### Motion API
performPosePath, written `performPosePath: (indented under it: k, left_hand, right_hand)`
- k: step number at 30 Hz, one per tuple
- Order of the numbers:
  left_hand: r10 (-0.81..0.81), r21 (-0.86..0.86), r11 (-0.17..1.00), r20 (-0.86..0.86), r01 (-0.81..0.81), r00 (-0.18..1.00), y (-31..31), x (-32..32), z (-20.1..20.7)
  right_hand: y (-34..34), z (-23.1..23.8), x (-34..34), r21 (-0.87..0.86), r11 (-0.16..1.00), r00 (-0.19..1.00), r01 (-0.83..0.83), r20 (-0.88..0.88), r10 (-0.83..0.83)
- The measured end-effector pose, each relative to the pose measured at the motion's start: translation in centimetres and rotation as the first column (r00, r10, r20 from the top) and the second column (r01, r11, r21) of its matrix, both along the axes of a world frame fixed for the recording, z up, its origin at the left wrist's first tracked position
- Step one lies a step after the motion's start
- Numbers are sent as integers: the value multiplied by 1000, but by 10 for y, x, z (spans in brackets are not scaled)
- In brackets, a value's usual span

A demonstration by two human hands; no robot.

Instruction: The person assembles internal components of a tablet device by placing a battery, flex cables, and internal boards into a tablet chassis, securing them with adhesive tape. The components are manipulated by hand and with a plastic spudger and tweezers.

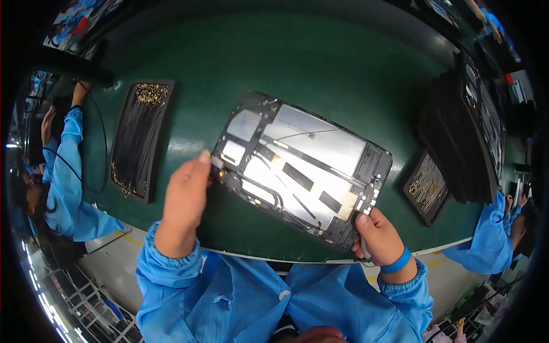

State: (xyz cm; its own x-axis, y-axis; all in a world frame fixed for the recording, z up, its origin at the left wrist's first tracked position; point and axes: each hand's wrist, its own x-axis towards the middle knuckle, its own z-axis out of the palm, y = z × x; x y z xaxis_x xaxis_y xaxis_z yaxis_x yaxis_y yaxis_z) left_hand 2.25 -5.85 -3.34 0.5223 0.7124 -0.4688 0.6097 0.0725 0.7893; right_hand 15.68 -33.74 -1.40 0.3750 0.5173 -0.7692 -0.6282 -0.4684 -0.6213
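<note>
An opened tablet [309, 171], with a black frame and broad silver battery plates, is held tilted over the green table. My left hand [187, 191] grips its left end, thumb on the edge by a small glint of metal and fingers mostly hidden. At the lower right corner, my right hand [377, 235] pinches the frame, thumb on top and fingers beneath. Dark strips, tape pieces and thin black cables run across the tablet's inside. A blue band circles my right wrist.
A dark tray [153, 171] of thin black cables with gold ends lies to the left. On the right, a tall stack of black trays [463, 137] leans beside a smaller tray [437, 214] of cables. Co-workers in blue sleeves [71, 143] sit on both sides. The green table [229, 51] extends ahead.
</note>
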Motion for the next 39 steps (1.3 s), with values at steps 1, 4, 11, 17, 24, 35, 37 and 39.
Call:
performPosePath:
  k: [1,4,11,17,24,35,37,39]
  left_hand:
    - [110,-94,991,179,-94,978,11,5,-2]
    - [341,-195,939,425,-283,838,23,21,-6]
    - [-136,579,812,300,-67,944,18,37,-36]
    - [-7,473,864,355,-174,935,14,46,-31]
    - [-51,607,792,167,-62,985,16,47,-33]
    - [-257,-1,931,709,366,656,-133,242,46]
    - [-230,-136,885,704,446,672,-160,272,54]
    - [-229,-351,718,696,601,681,-173,292,51]
  right_hand:
    - [7,3,3,36,999,999,31,-13,-30]
    - [43,9,13,89,986,990,142,-25,-140]
    - [137,19,64,120,959,926,256,255,-279]
    - [149,3,86,243,916,776,319,488,-400]
    - [25,69,112,209,799,-252,564,965,-75]
    - [-209,66,208,-659,400,586,637,751,305]
    - [-185,70,199,-593,507,533,626,800,277]
    - [-162,77,187,-435,586,475,684,875,95]
